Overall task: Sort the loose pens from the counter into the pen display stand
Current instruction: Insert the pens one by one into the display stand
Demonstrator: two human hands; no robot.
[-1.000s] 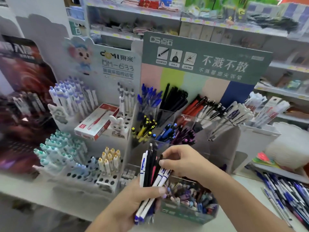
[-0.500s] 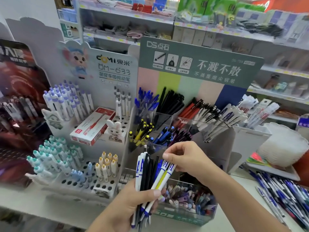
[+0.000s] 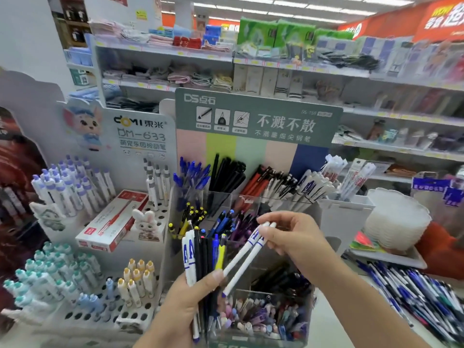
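Up front in the head view, the left hand (image 3: 187,301) grips a mixed bundle of pens (image 3: 200,257) upright, fingers curled round the barrels and thumb pressed across their front. To its right, the right hand (image 3: 292,237) pinches two white pens (image 3: 244,259) near their upper ends between thumb and fingertips (image 3: 266,233); the pair slants down and left, lower tips just beside the left thumb and partly drawn out of the bundle. Behind both hands stands the pen display stand (image 3: 258,136), its clear compartments holding blue, black, red and white pens. More loose pens (image 3: 416,300) lie heaped on the counter (image 3: 334,325) at right.
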